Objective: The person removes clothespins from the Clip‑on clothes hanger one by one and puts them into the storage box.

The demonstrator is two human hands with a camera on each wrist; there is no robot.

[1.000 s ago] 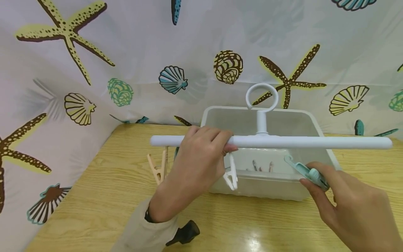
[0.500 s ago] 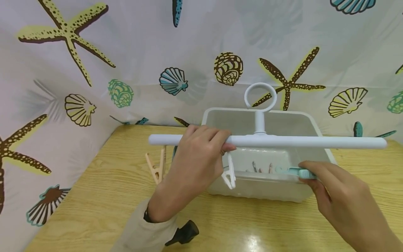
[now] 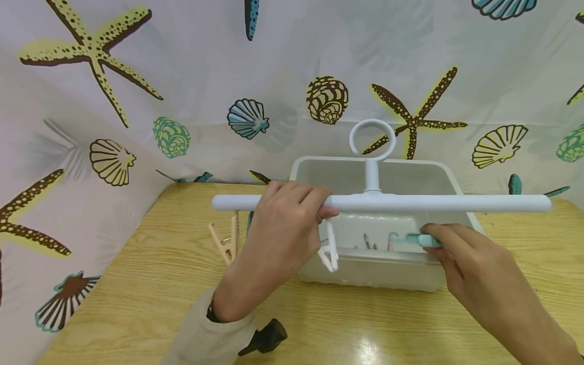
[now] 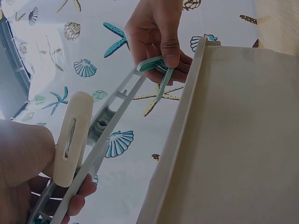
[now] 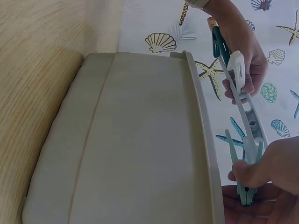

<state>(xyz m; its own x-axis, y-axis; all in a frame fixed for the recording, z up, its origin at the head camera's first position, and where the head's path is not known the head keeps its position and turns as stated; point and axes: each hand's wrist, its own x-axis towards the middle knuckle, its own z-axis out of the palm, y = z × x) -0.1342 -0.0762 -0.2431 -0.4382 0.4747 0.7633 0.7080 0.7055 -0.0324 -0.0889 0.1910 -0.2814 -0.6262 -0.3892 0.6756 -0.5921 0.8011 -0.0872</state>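
My left hand point(image 3: 287, 218) grips the long bar of a white hanger point(image 3: 438, 204), left of its ring hook point(image 3: 372, 139). A white clothespin point(image 3: 330, 248) hangs from the bar beside that hand, and a peach clothespin point(image 3: 225, 241) hangs left of it. Partly hidden behind the hand is a teal clothespin point(image 5: 219, 43). Below the bar's right half, my right hand point(image 3: 483, 276) pinches a mint-green clothespin point(image 3: 426, 240) with a small hook. In the right wrist view its prongs stand apart near the bar; whether they touch it I cannot tell.
A whitish plastic bin point(image 3: 374, 271) stands behind and under the hanger on the wooden table point(image 3: 118, 299). Several small clip-like things point(image 3: 367, 241) show inside it. A black object point(image 3: 269, 335) sits by my left wrist. A shell-patterned curtain point(image 3: 283, 61) hangs behind.
My right hand has moved left and slightly up with the mint-green clothespin, turning it level beneath the bar. My left hand and the hanger have drifted a little left.
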